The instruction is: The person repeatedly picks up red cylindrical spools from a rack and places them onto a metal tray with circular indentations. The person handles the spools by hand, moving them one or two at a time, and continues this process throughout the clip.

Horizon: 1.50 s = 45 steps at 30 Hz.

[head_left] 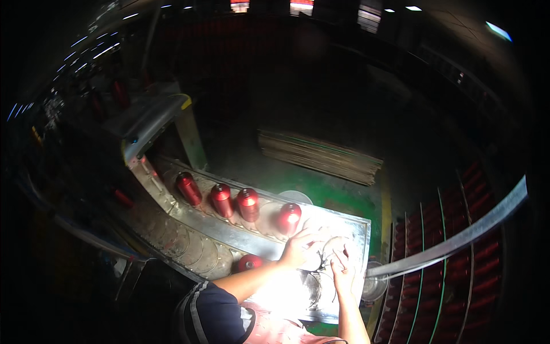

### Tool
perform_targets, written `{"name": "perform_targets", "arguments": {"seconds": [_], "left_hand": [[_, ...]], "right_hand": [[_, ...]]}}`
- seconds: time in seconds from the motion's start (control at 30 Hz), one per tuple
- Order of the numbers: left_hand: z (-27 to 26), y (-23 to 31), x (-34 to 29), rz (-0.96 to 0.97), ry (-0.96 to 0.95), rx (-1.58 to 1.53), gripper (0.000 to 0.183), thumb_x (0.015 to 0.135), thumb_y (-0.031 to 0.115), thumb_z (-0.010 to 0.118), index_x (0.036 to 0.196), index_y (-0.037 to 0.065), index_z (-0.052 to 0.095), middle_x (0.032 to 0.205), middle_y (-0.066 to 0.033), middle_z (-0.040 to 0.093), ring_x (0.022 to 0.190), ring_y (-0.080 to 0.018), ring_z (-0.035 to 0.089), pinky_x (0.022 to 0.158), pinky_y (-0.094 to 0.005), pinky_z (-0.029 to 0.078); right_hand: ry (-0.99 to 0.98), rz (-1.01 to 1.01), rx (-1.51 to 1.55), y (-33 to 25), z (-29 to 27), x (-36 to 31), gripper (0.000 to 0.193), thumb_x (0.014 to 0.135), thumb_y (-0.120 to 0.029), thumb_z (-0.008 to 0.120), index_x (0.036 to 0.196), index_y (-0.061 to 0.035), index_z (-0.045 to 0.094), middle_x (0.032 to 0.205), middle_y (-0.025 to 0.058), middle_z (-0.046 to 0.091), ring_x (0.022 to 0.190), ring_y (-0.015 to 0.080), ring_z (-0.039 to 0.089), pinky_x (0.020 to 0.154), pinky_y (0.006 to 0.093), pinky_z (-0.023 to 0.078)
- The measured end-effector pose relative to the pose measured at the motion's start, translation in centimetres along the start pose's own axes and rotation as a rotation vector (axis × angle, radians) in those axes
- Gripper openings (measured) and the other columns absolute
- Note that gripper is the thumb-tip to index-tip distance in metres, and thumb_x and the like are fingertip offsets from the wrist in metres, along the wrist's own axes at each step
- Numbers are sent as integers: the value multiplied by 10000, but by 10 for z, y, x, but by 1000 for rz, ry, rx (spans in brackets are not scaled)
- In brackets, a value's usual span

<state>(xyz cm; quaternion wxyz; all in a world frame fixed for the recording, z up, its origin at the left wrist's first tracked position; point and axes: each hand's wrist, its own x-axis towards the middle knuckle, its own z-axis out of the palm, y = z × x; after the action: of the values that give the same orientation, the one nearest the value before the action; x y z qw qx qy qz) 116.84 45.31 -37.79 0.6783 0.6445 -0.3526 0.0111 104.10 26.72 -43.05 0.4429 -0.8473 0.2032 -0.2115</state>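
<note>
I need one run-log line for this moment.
left hand: near red bottle; right hand: at end of conveyor; grips: unclear, glare; same row: three more red bottles

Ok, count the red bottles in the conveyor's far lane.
4: first bottle nearest the metal arch, second bottle and third bottle mid-row, fourth bottle nearest the left hand. More may be hidden beyond the arch.

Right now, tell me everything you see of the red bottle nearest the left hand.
The red bottle looks like glossy metal: a round body with a sloping shoulder, its top washed pale by glare. It stands upright on the conveyor, rightmost in a row of four. The left hand is close to its base; whether they touch is unclear.
</note>
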Motion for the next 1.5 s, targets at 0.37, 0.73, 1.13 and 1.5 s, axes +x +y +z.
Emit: {"name": "perform_targets", "arguments": {"seconds": [0.37, 0.73, 1.13, 1.5], "left_hand": [[391, 208, -234, -119, -1353, -747, 165, 936, -52, 603, 1056, -21, 712, 1059, -75, 635, 872, -119, 617, 774, -233, 492], [603, 571, -534, 828, -1878, -1046, 460, 899, 61, 657, 1350, 136, 606, 1425, -141, 505, 1256, -240, 554, 1015, -356, 491], [679, 671, -726, 1426, -1407, -1168, 676, 745, 304, 760, 1389, 248, 564, 1469, -268, 406, 1387, -510, 340, 1115, -633, 299], [662, 599, -650, 1031, -1488, -1350, 479, 665, 164, 863, 1129, 193, 748, 1430, -145, 506, 1256, -365, 494, 992, -426, 486]], "right_hand": [[1580, 382, -356, -44, -322, -586, 366, 898, 3, 654, 1247, -101, 695, 1346, 52, 569, 965, 118, 571, 840, 259, 476], [1745, 1145, -1189, -213, -439, -826, 498, 854, -169, 737, 1337, -223, 628, 1494, 126, 434, 1377, 366, 386, 1118, 473, 392], [1550, 1335, -1342, -137, -511, -898, 576, 792, -270, 782, 1336, -216, 603, 1416, 262, 451, 1337, 454, 389, 1114, 517, 364], [2015, 1153, -1445, -140, -427, -864, 513, 719, -106, 802, 1219, -144, 691, 1437, 164, 459, 1252, 341, 502, 1058, 427, 412]]}}
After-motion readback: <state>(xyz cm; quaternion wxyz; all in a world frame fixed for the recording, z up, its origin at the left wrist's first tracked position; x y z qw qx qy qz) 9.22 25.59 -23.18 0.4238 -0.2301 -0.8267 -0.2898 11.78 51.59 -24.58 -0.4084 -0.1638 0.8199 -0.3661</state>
